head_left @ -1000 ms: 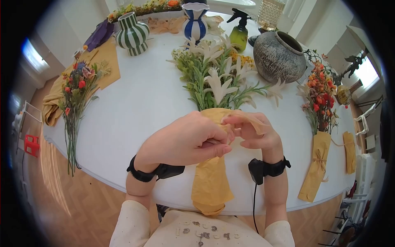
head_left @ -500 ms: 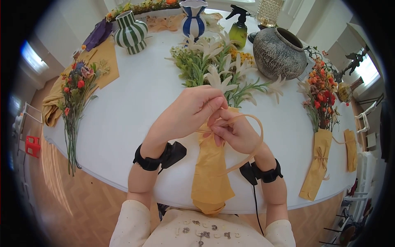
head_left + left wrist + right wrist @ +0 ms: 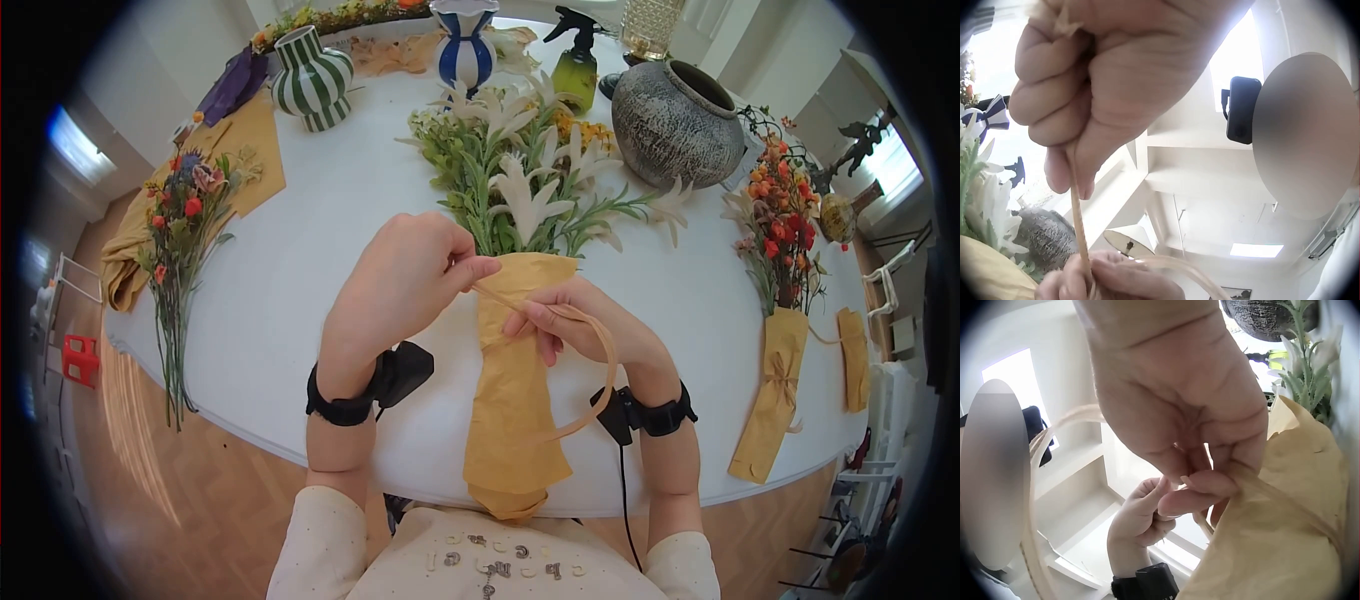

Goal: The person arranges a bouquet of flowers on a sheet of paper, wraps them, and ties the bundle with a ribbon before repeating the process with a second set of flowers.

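A bouquet with white lilies (image 3: 528, 205) lies on the table, its stems wrapped in tan paper (image 3: 515, 420). Around the wrap's upper part runs a pale ribbon (image 3: 607, 350). To the left of the paper, my left hand (image 3: 405, 285) pinches one end of the ribbon between thumb and curled fingers. A taut strand (image 3: 1079, 222) runs from it to my right hand in the left wrist view. My right hand (image 3: 590, 320) pinches the ribbon over the front of the wrap, and a loose loop hangs beside its wrist. In the right wrist view a ribbon band (image 3: 1291, 503) crosses the paper.
To the left lies a loose bunch of flowers (image 3: 190, 215); on the right, a wrapped, tied bouquet (image 3: 775, 390). Farther back stand a green-striped vase (image 3: 312, 85), a blue-striped vase (image 3: 465, 50), a spray bottle (image 3: 575, 75) and a grey pot (image 3: 670, 130).
Both hands worked close together over the wrap before. My left hand has since drawn away to the left with a ribbon end, while my right hand stays at the wrap, its loop still hanging.
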`<action>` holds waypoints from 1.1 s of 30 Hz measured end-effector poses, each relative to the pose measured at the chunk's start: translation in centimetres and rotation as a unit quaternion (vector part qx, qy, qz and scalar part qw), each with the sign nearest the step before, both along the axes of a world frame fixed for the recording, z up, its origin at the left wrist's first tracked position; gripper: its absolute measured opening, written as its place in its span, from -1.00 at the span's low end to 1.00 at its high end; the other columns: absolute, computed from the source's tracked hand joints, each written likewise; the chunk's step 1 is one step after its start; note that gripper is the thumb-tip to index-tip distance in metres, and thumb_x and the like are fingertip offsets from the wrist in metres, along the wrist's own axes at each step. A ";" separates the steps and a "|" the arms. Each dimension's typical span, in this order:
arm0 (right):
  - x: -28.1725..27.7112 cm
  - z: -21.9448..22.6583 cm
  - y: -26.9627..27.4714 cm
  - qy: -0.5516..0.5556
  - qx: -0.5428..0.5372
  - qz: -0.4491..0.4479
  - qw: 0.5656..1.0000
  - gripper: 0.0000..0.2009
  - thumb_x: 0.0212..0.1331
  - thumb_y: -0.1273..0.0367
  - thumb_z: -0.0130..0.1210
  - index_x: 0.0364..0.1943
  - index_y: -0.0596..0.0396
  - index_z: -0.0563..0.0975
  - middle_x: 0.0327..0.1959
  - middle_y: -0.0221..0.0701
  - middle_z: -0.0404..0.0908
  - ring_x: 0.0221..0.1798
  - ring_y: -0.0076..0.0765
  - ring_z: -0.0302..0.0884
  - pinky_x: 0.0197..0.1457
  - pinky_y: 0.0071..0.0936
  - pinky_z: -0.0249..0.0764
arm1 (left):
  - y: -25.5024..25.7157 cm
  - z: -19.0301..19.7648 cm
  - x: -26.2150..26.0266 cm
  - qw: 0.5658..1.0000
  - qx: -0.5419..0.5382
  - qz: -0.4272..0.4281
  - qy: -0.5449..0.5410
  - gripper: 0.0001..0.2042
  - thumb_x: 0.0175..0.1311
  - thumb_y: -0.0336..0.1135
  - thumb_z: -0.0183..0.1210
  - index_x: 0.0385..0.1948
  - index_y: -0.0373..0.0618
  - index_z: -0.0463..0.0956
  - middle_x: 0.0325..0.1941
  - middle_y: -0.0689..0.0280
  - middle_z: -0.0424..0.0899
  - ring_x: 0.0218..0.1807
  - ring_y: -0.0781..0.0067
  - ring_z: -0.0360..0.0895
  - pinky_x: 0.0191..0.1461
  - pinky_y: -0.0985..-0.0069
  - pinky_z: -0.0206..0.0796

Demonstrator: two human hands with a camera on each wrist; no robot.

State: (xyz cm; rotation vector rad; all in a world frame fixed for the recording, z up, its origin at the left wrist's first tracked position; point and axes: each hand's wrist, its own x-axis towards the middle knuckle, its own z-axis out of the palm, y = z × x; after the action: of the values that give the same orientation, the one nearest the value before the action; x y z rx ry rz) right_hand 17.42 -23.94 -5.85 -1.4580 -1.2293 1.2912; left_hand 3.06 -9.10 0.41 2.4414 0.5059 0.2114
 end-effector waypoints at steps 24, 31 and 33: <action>0.1 0.8 -0.5 -0.154 0.141 0.072 0.975 -0.84 -0.28 0.63 0.19 -0.49 0.20 0.59 -0.30 -0.37 0.48 -0.30 -0.41 0.48 -0.26 -0.60 0.42 | 2.4 -2.6 2.0 0.923 -0.201 -0.323 0.055 -0.84 0.28 -0.39 -0.11 -0.35 -0.26 0.44 -0.42 0.26 0.53 -0.35 0.47 0.47 -0.23 0.54 0.32; -1.6 0.5 -0.4 -0.481 0.203 -0.054 0.851 -0.89 -0.13 0.57 0.05 -0.43 0.22 0.46 -0.28 -0.32 0.44 -0.31 -0.30 0.48 -0.31 -0.47 0.45 | 1.7 -4.7 2.9 0.941 -0.246 -0.228 0.045 -0.89 0.12 -0.60 -0.16 -0.40 -0.23 0.35 -0.47 0.20 0.54 -0.38 0.42 0.53 -0.31 0.51 0.34; -1.6 0.4 -0.2 -0.489 0.279 -0.084 0.822 -0.91 -0.05 0.54 -0.01 -0.41 0.19 0.42 -0.33 -0.36 0.42 -0.34 -0.31 0.48 -0.34 -0.46 0.47 | 1.4 -4.8 3.1 0.942 -0.258 -0.212 0.034 -0.87 0.08 -0.62 -0.16 -0.38 -0.24 0.34 -0.47 0.20 0.53 -0.41 0.42 0.54 -0.33 0.52 0.34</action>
State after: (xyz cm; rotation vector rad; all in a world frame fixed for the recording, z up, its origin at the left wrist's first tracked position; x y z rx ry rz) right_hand 15.83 -24.09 -5.46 -1.7344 -1.8416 -0.0863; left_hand 6.12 -7.68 -4.43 1.9791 0.0368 -0.1702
